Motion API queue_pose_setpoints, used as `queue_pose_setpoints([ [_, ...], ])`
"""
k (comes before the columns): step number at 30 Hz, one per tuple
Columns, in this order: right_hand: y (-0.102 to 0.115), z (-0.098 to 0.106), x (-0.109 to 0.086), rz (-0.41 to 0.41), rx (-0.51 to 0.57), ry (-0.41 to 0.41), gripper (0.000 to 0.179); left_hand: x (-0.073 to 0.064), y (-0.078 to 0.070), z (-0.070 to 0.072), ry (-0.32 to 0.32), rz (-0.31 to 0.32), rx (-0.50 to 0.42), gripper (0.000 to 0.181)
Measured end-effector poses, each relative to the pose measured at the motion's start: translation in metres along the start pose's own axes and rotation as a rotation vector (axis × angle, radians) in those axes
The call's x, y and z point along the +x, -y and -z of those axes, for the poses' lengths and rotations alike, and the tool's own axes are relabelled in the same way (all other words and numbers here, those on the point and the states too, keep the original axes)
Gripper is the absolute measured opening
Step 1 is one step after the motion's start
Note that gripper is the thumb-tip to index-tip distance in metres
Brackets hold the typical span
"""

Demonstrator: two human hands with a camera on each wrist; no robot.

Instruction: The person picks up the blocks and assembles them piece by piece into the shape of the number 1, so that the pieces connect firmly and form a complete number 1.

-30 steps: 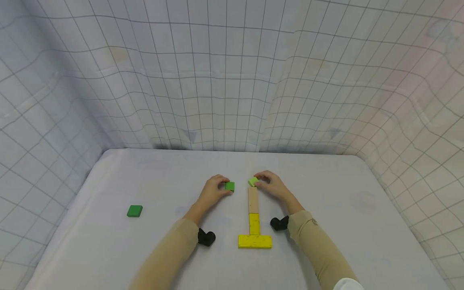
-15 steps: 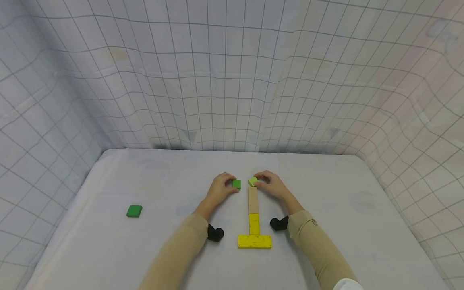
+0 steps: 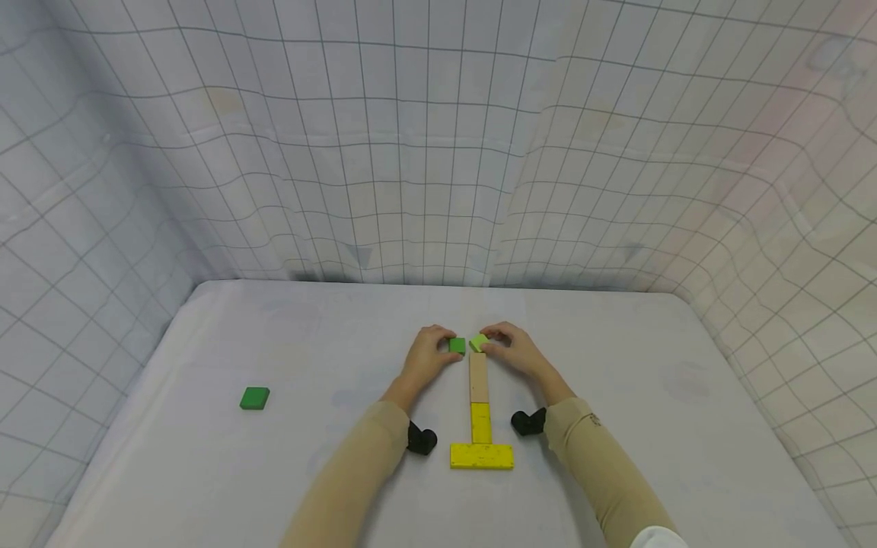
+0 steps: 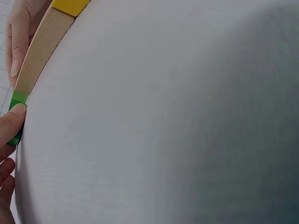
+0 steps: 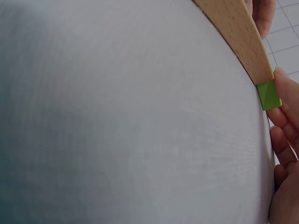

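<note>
My left hand [image 3: 422, 358] pinches a green block [image 3: 457, 345] between thumb and fingers, just left of a light green block [image 3: 478, 343]. A narrow gap parts the two in the head view. My right hand [image 3: 518, 352] holds the light green block from its right side, at the far end of a plain wooden block [image 3: 478, 378]. Below that lie a short yellow block [image 3: 481, 423] and a crosswise yellow block [image 3: 482, 457], in one column. In the right wrist view the light green block [image 5: 269, 95] meets the wooden block's end.
A separate dark green block [image 3: 255, 398] lies on the left part of the white-covered table [image 3: 205, 464]. Black wrist mounts [image 3: 422, 439] stick out from both sleeves. Grid-patterned cloth [image 3: 438, 152] hangs behind and at both sides.
My left hand has moved right with the green block, closing most of the distance to the light green block. My right hand and the column of blocks have stayed in place.
</note>
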State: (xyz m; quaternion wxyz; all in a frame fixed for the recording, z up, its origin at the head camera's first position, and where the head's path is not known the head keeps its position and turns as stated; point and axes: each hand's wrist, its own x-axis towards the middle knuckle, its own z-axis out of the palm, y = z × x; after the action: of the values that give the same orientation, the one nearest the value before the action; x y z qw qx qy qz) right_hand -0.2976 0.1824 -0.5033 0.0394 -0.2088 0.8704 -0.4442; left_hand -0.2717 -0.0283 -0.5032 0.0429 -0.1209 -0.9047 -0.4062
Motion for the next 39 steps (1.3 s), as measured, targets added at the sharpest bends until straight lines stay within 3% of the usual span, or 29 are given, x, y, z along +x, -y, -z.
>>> queue_pose_setpoints([
  [7, 0.003, 0.0, 0.0, -0.009, 0.012, -0.004, 0.033, -0.001, -0.001, -0.002, -0.002, -0.007, 0.002, 0.04],
  [14, 0.002, 0.0, 0.001, -0.007, 0.007, -0.007, 0.033, 0.0, 0.008, 0.001, 0.033, -0.089, 0.011, 0.041],
  [22, 0.002, 0.0, 0.001, -0.005, 0.0, -0.005, 0.032, -0.001, 0.013, 0.008, 0.051, -0.148, -0.059, 0.034],
  [28, 0.001, -0.001, 0.0, 0.028, -0.009, -0.011, 0.032, -0.002, 0.01, 0.006, 0.049, -0.119, -0.065, 0.035],
  [39, 0.002, 0.0, -0.001, 0.008, 0.001, -0.012, 0.032, -0.004, 0.005, 0.003, 0.022, -0.064, -0.056, 0.036],
])
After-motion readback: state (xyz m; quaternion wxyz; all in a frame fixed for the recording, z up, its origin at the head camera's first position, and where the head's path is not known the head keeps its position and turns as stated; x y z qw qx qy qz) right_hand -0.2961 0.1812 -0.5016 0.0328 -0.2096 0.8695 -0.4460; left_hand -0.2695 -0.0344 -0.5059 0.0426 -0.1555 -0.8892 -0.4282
